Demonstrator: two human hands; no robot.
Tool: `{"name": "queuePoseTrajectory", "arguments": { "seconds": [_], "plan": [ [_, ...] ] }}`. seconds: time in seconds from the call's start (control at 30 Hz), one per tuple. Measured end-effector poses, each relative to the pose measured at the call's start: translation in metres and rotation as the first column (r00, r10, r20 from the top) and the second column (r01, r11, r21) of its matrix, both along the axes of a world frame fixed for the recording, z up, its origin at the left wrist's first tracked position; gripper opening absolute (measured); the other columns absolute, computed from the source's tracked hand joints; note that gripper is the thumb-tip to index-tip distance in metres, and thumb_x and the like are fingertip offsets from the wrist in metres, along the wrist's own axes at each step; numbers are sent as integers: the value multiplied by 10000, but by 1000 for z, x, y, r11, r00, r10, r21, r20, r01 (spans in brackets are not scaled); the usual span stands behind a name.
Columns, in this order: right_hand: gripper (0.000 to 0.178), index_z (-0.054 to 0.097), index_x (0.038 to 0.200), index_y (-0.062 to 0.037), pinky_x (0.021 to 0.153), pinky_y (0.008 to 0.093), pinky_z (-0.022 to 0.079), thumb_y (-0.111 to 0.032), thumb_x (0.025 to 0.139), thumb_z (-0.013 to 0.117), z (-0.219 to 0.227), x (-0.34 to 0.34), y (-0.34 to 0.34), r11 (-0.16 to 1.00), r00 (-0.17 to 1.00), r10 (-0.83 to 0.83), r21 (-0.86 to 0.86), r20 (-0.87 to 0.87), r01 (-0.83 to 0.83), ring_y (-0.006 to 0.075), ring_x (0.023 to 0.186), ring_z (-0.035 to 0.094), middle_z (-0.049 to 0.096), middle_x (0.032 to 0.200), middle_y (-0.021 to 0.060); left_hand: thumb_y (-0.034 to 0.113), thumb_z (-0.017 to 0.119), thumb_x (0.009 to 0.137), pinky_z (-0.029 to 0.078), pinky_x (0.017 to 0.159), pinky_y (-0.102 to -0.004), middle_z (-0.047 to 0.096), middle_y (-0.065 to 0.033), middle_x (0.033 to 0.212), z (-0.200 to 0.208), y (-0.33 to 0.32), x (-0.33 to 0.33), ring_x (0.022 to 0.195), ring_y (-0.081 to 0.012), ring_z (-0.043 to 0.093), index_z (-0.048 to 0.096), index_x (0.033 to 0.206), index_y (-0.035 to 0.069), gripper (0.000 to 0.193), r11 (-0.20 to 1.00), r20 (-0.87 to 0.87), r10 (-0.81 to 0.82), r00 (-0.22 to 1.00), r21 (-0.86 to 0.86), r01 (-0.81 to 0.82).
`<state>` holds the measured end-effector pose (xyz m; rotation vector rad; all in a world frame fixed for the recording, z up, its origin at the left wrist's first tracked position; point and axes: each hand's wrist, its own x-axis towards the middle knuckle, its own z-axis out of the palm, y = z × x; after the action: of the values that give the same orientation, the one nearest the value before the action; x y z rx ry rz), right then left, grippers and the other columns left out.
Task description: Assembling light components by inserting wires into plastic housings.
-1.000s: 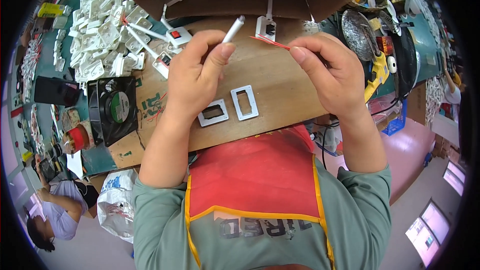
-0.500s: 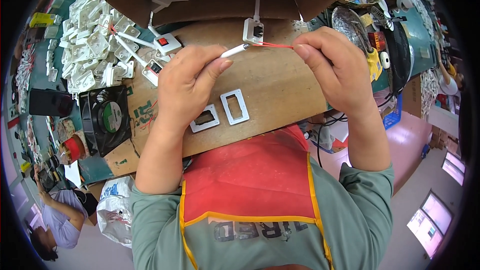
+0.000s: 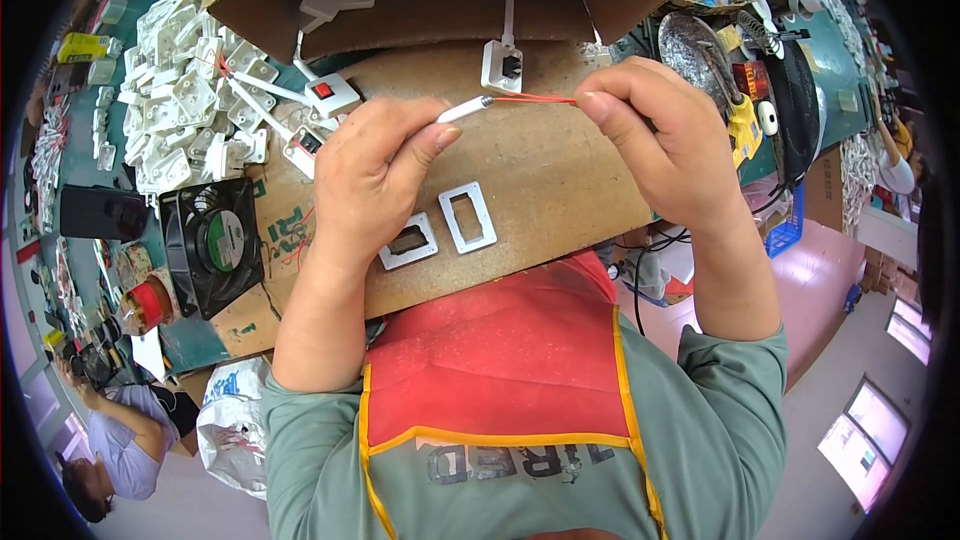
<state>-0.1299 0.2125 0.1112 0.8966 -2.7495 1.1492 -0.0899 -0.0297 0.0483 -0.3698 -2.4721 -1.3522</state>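
Closed round a slim white tube [image 3: 466,109], my left hand [image 3: 368,165] holds it above the wooden board. Red wires [image 3: 535,99] come out of the tube's metal-tipped end and stretch across to my right hand [image 3: 662,130], whose thumb and forefinger pinch their far end. Just behind the wires lies a white housing [image 3: 501,65] with a dark socket and a thin white stem. Two white rectangular frames, one upright frame [image 3: 467,217] and one partly covered frame [image 3: 408,241], lie near my left wrist. A housing with a red switch [image 3: 330,92] sits beyond my left hand.
An open cardboard box [image 3: 440,10] stands at the back of the board [image 3: 560,175]. Many white plastic housings [image 3: 180,90] are heaped at left, near a black fan [image 3: 211,245] and a red wire spool [image 3: 148,303]. A person [image 3: 130,435] is at far left.
Both hands keep their grips. The tube's tip has shifted slightly left and down, and the red wires now look straighter between my hands.
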Motion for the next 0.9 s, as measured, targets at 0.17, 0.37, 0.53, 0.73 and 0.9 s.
{"name": "queuePoseTrajectory", "arguments": {
  "seconds": [0.17,0.37,0.53,0.73,0.9],
  "plan": [
    [96,622,899,15,632,304,453,-78,887,604,-7,-1,3,998,998,57,-8,-22,-57,227,692,568,590,770,99,99,714,795,469,634,-295,641,-69,774,0,0,0,705,-216,613,690,905,51,123,1000,-13,5,1000,9,-5],
    [116,629,888,-10,644,342,465,-123,882,603,-5,-1,3,999,999,46,30,-1,-46,270,724,586,600,780,111,104,719,792,472,644,-298,648,-68,784,-1,0,0,719,-217,616,688,903,53,126,1000,2,-1,1000,-6,1],
    [89,625,884,-8,601,325,439,-96,878,615,-2,-1,3,997,996,74,28,-39,-73,239,666,555,564,736,95,105,718,792,472,652,-303,646,-67,780,0,1,0,723,-221,617,688,901,53,124,1000,11,-9,1000,-19,9],
    [134,646,886,-57,670,385,492,-182,869,601,8,-1,3,975,997,68,214,-48,-56,307,767,610,608,808,108,112,722,781,466,653,-319,638,-68,767,-4,1,0,716,-234,615,691,897,63,129,998,-23,-29,999,-63,27],
    [146,650,880,-60,678,399,493,-192,861,589,11,-6,5,955,982,145,279,-124,-105,307,785,605,608,805,105,129,730,770,446,636,-330,635,-62,765,-5,1,0,715,-240,611,688,888,77,136,991,-50,-54,997,-122,47]
  ]
}}
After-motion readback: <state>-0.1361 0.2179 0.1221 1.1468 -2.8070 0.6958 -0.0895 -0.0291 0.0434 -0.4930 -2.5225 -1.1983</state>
